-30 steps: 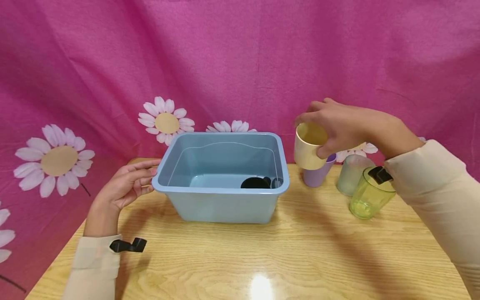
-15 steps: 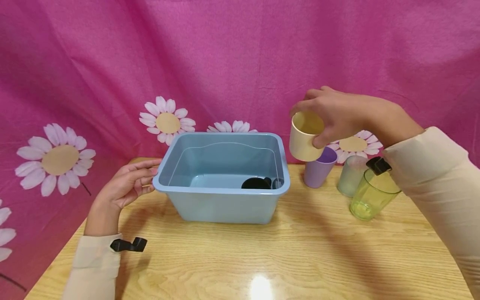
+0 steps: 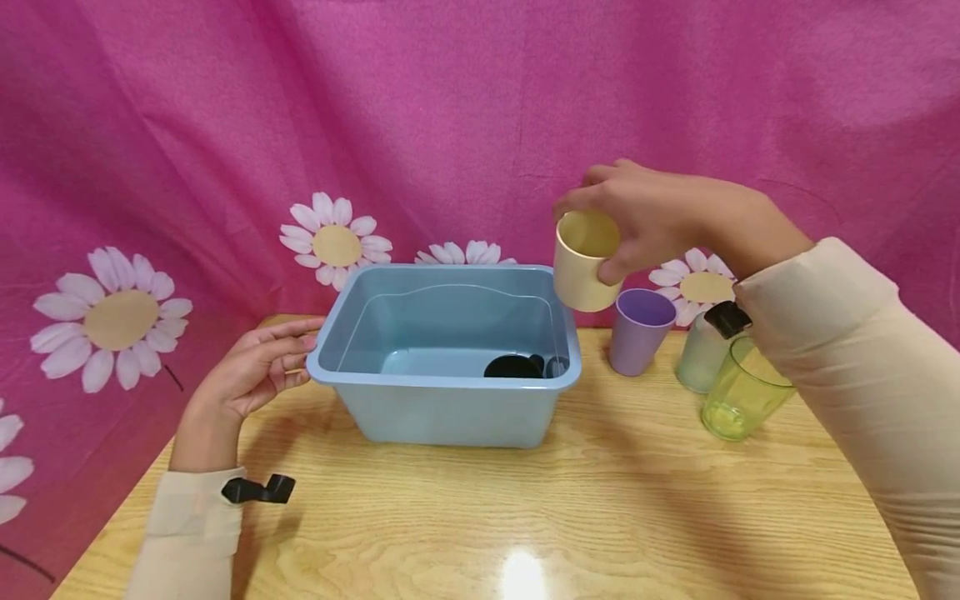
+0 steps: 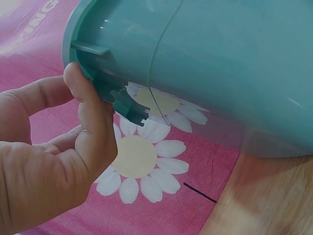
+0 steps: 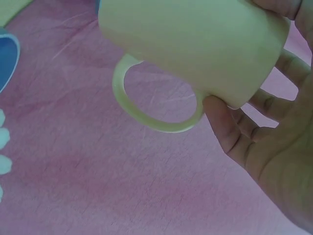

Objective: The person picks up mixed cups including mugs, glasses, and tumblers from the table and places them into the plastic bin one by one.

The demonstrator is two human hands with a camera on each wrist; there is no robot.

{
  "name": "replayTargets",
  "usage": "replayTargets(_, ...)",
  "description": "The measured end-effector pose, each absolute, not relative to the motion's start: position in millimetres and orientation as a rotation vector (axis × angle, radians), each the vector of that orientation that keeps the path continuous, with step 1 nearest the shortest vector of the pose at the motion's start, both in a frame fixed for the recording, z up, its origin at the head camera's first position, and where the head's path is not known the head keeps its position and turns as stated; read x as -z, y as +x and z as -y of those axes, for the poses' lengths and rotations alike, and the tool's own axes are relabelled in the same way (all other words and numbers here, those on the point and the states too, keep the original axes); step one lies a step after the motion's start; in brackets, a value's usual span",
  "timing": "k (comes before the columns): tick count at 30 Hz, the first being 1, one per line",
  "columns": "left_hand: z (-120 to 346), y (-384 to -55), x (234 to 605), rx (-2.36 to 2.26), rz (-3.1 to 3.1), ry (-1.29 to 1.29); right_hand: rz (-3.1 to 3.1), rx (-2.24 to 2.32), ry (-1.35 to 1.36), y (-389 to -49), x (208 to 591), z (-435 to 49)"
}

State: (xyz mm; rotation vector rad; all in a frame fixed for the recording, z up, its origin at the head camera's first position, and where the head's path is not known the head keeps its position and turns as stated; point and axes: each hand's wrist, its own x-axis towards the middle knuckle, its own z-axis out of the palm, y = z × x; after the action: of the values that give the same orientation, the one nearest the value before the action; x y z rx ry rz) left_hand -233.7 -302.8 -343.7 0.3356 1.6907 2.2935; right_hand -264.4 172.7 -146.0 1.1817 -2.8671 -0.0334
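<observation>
Left hand (image 3: 251,371) is relaxed, fingers against the blue bin's (image 3: 450,417) left rim, not clutching. Black item (image 3: 513,367) sits inside, toward the bin's right end. Cream mug (image 3: 581,282), grasped by the right hand (image 3: 652,212), is mid-air at the bin's back right corner, shifted left from above the purple cup (image 3: 640,333) near the table's (image 3: 420,525) back edge; likely most of the carry's done, mug not yet inside.

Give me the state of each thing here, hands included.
Mug: held aloft, mouth up.
Right hand: gripping the mug.
Bin: upright, open-topped.
Left hand: touching the bin.
Black item: inside the bin, partly hidden.
Purple cup: upright, open.
Frosted cup: standing, partly hidden.
Green cup: upright, partly hidden.
</observation>
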Motion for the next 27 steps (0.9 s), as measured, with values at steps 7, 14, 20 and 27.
replayTargets(7,302,-233,343,-2.297,-1.692,0.317,2.886,-0.002,1.200,-263,145,-158)
replayTargets(14,301,-232,343,-2.300,-1.685,0.309,2.888,0.003,1.217,-265,147,-142)
replayTargets(20,301,-232,343,-2.295,-1.703,0.305,2.883,-0.026,1.239,-269,154,-132)
replayTargets(27,301,-230,343,-2.292,-1.718,0.305,2.839,-0.072,1.296,-274,167,-124)
